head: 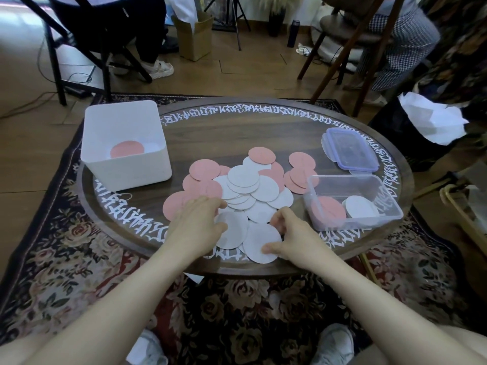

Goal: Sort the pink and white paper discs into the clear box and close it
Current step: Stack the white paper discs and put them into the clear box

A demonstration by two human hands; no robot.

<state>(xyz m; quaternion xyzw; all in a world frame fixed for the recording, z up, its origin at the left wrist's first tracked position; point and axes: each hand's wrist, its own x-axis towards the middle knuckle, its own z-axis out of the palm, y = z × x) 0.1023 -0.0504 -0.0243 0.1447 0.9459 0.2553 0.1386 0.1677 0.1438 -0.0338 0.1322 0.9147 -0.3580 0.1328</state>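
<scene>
- Round, dark wooden table with white lettering round its rim stands on a flowered rug; chairs, a cardboard box and another person's legs fill the floor beyond.
- Left hand lies palm down on the near edge of the disc pile, fingers spread and only slightly bent, thumb resting on a white disc; it presses on the paper rather than closing round any of it.
- Just past the left fingertips sit pink discs, partly under the hand and running away from it toward a white tub, which holds one pink disc and stands well beyond and outward of that hand.
- Right hand has curled fingers and thumb pinching the edge of the nearest white disc, which lies flat on the table between the two hands, overlapping the one under the left thumb.
- Clear box stands open just outward of the right hand, close to its knuckles, with a pink stack on its inner side and a white stack beside that.
- Lid, clear with a lilac rim, lies flat beyond the box, well apart from either hand.
- More pink discs sit between the pile and the box, ahead of the right hand.
</scene>
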